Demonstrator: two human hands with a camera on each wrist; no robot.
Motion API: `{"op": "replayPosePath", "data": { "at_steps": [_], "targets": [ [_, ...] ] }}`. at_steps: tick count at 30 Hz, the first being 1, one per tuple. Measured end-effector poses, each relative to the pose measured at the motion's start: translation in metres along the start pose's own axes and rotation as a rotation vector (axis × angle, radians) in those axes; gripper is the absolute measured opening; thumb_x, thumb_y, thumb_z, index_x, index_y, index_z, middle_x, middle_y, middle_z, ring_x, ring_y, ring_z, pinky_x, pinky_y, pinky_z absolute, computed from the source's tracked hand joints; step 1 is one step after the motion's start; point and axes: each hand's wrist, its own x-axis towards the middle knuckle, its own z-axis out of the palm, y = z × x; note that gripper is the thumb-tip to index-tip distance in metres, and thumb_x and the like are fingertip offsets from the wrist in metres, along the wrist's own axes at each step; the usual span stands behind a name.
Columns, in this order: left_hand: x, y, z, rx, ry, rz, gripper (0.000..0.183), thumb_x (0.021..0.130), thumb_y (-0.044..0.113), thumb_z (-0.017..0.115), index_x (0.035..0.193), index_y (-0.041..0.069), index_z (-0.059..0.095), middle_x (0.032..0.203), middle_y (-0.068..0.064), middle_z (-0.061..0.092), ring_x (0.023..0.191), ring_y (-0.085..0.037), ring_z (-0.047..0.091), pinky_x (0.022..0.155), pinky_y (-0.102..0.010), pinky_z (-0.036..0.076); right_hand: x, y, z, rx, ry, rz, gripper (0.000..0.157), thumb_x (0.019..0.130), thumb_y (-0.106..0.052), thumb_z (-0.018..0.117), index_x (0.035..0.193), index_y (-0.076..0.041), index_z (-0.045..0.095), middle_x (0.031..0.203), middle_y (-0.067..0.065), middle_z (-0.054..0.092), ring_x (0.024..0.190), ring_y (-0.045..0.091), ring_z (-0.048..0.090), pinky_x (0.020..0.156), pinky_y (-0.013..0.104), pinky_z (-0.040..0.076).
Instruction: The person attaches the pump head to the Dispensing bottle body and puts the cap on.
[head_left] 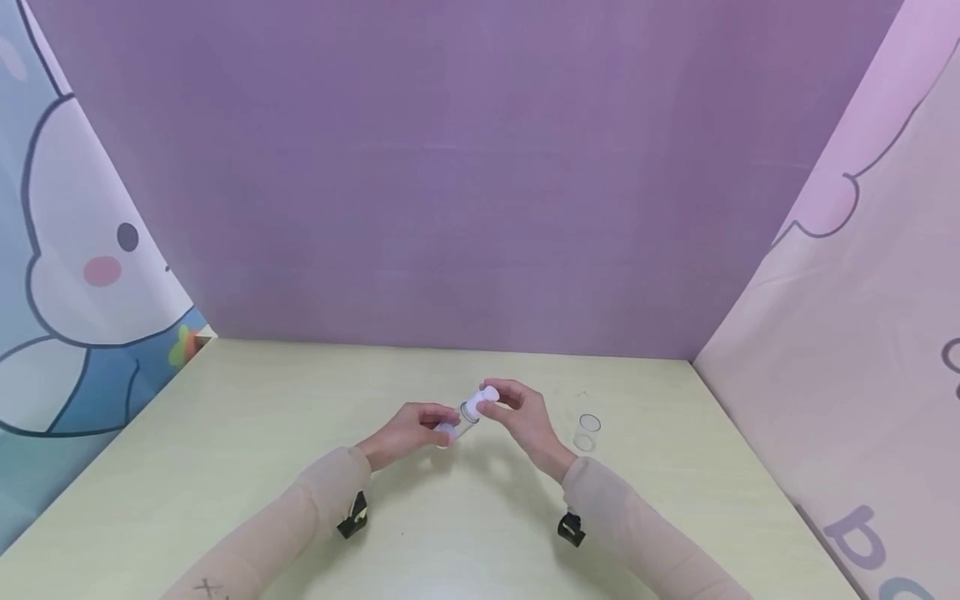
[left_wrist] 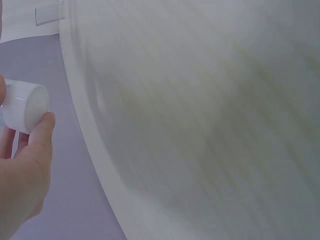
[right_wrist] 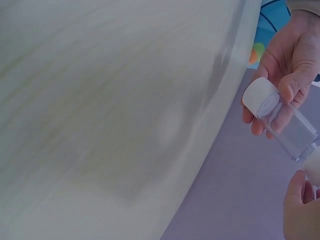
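Note:
A clear cylindrical bottle (right_wrist: 292,131) with white parts at both ends is held tilted above the table. My left hand (head_left: 411,432) grips the bottle's lower end, where a white base (right_wrist: 260,96) shows in the right wrist view. The left wrist view has the left hand (left_wrist: 27,175) at its edge, fingers around the white base (left_wrist: 25,106). With thumb and fingers, my right hand (head_left: 528,417) holds the white cap (head_left: 482,400) at the bottle's upper end. That hand (right_wrist: 302,212) is partly cut off in the right wrist view.
A clear open-ended cylinder (head_left: 587,433), like a small cup or overcap, stands on the pale table (head_left: 300,400) right of the right hand. A purple panel (head_left: 480,183) rises behind the table. Printed curtains (head_left: 825,333) flank both sides.

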Motion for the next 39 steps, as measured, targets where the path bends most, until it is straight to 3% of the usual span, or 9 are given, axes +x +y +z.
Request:
{"op": "replayPosePath", "data": {
  "at_steps": [5, 11, 39],
  "targets": [
    [-0.0001, 0.0006, -0.0001, 0.003, 0.006, -0.007, 0.036, 0.082, 0.012, 0.067, 0.118, 0.01, 0.062, 0.123, -0.01, 0.059, 0.111, -0.023, 0.054, 0.091, -0.037, 0.047, -0.0016, -0.0011, -0.003, 0.057, -0.068, 0.003, 0.045, 0.081, -0.006, 0.067, 0.124, -0.003, 0.054, 0.126, 0.013, 0.056, 0.119, 0.026, 0.052, 0.094, 0.033, 0.045],
    [0.0002, 0.0009, 0.0009, 0.011, 0.008, -0.017, 0.036, 0.082, 0.014, 0.068, 0.117, 0.012, 0.062, 0.123, -0.009, 0.059, 0.111, -0.022, 0.054, 0.092, -0.038, 0.047, -0.0033, -0.0034, -0.0044, 0.088, -0.101, 0.006, 0.047, 0.082, -0.002, 0.064, 0.127, -0.001, 0.051, 0.126, 0.012, 0.057, 0.119, 0.025, 0.052, 0.095, 0.033, 0.044],
    [0.0007, 0.0024, 0.0026, 0.006, -0.002, -0.002, 0.035, 0.083, 0.012, 0.066, 0.118, 0.01, 0.061, 0.123, -0.009, 0.059, 0.111, -0.022, 0.054, 0.092, -0.038, 0.047, -0.0031, -0.0007, -0.0046, 0.046, -0.057, -0.001, 0.042, 0.08, -0.012, 0.069, 0.121, -0.007, 0.058, 0.121, 0.009, 0.061, 0.112, 0.022, 0.057, 0.091, 0.032, 0.047]
  ]
}}
